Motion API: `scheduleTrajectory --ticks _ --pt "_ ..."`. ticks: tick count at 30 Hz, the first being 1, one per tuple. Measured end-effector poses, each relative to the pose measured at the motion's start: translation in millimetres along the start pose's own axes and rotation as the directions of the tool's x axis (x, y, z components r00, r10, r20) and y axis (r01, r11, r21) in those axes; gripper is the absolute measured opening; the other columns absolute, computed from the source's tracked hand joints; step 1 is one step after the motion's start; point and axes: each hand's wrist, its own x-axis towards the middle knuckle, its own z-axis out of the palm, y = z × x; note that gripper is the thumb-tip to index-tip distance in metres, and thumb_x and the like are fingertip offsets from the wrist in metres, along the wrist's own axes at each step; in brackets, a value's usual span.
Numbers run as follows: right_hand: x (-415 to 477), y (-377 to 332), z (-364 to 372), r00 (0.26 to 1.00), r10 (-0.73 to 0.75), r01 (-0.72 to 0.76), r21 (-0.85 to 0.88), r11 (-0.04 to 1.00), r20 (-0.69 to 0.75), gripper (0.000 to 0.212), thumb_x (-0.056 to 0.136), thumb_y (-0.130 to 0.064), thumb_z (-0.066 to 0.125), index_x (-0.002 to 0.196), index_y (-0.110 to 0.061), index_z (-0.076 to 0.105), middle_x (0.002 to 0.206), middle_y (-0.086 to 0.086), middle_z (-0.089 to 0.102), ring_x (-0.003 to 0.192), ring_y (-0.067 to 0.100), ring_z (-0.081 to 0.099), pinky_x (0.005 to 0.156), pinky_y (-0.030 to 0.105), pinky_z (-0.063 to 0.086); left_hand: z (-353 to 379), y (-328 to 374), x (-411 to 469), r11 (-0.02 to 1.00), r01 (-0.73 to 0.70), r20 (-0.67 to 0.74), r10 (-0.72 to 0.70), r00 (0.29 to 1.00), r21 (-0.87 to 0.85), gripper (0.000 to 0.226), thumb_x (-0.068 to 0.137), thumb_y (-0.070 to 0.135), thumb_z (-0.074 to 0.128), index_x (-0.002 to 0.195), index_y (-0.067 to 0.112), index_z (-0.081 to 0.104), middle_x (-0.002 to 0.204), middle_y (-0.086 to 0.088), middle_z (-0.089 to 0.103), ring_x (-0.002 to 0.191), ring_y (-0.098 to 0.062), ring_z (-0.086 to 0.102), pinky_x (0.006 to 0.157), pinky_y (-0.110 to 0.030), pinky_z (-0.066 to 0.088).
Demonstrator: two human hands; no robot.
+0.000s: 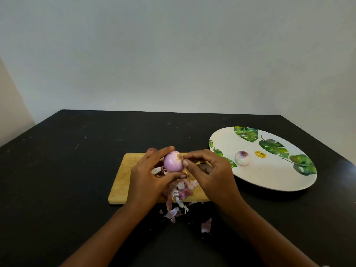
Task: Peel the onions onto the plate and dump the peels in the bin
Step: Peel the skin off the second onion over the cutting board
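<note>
Above the board (123, 178), the left hand (148, 178) clasps an onion (173, 161), fingers over its top and thumb under it. The right hand (210, 170) pinches at the onion's root end, fingertips together against it. Peels (181, 193) lie on the board's near edge and spill onto the table (67, 170). Right of the board, a plate (269, 182) holds a peeled onion (243, 158).

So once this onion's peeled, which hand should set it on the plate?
Probably the right hand: the plate lies on that side, near it, while the left hand would have to carry the onion across.
</note>
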Motion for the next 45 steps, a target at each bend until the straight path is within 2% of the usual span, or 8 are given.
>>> scheduleTrajectory --ticks 3,7,12,15,22,31,40,45 --pt "0 -1 -1 1.0 0.024 -0.025 0.033 0.999 0.009 0.015 0.082 -0.012 0.073 0.097 -0.011 0.072 0.092 -0.008 0.067 0.087 0.005 0.066 0.073 0.012 0.052 -1 -7 -2 0.99 -0.032 -0.019 0.035 0.999 0.139 0.054 0.069 0.053 0.065 0.119 0.036 0.057 0.115 0.012 0.06 0.11 -0.019 0.058 0.088 -0.035 0.052" --pt "1 -5 -4 0.993 0.096 -0.102 0.083 0.991 0.065 0.017 0.081 -0.006 0.073 0.087 -0.022 0.07 0.085 -0.009 0.07 0.081 0.007 0.067 0.072 0.013 0.051 -1 -3 -3 0.94 -0.125 -0.039 0.145 0.989 0.317 0.06 0.066 0.049 0.072 0.121 0.031 0.055 0.112 0.017 0.051 0.12 -0.022 0.041 0.089 -0.027 0.034" --pt "3 -7 -5 0.962 0.229 -0.256 0.189 0.948 0.151 0.02 0.084 -0.008 0.071 0.082 -0.027 0.069 0.078 -0.011 0.072 0.077 0.008 0.067 0.073 0.021 0.054 -2 13 0 0.887 -0.286 -0.052 0.326 0.944 0.361 0.06 0.065 0.046 0.068 0.11 0.006 0.066 0.103 0.01 0.049 0.124 0.027 0.011 0.087 -0.051 0.036" --pt "3 -7 -6 0.952 0.245 -0.28 0.2 0.939 0.183 0.018 0.085 -0.008 0.07 0.082 -0.025 0.069 0.078 -0.009 0.071 0.075 0.01 0.066 0.073 0.024 0.054 -1 17 1 0.87 -0.324 -0.033 0.361 0.932 0.371 0.052 0.07 0.04 0.06 0.107 0.004 0.067 0.104 0.009 0.049 0.123 0.028 0.006 0.087 -0.057 0.033" --pt "6 -11 -8 0.941 0.182 -0.223 0.117 0.968 0.284 0.023 0.088 -0.004 0.065 0.08 -0.025 0.063 0.074 -0.015 0.064 0.075 0.001 0.061 0.071 0.015 0.049 -1 9 -1 0.927 -0.209 -0.048 0.235 0.971 0.313 0.051 0.073 0.045 0.058 0.117 0.018 0.061 0.107 0.015 0.051 0.122 0.017 0.019 0.09 -0.047 0.038" --pt "4 -8 -6 0.989 0.144 -0.146 0.14 0.979 0.03 0.026 0.08 0.003 0.072 0.077 -0.019 0.06 0.078 0.002 0.067 0.077 0.013 0.066 0.071 0.018 0.054 0 2 -1 0.94 -0.154 -0.067 0.182 0.981 0.304 0.055 0.067 0.044 0.069 0.116 0.02 0.06 0.105 0.016 0.052 0.117 0.029 0.017 0.092 -0.051 0.037" --pt "1 -4 -3 1.0 -0.005 0.005 -0.009 1.0 0.0 0.008 0.082 -0.012 0.07 0.083 -0.018 0.065 0.08 -0.009 0.065 0.079 0.007 0.064 0.069 0.015 0.053 3 3 -2 0.936 -0.181 -0.039 0.201 0.979 0.303 0.054 0.064 0.04 0.071 0.111 0.013 0.065 0.1 0.015 0.052 0.112 0.038 0.011 0.09 -0.051 0.034" --pt "0 -1 -3 1.0 0.001 -0.001 -0.005 1.0 0.001 0.024 0.083 0.0 0.069 0.091 -0.019 0.058 0.087 -0.009 0.064 0.086 0.007 0.066 0.075 0.018 0.056 2 -1 -3 0.923 -0.182 -0.003 0.195 0.981 0.339 0.056 0.065 0.04 0.077 0.113 0.014 0.064 0.097 0.013 0.061 0.112 0.035 0.012 0.095 -0.049 0.029"
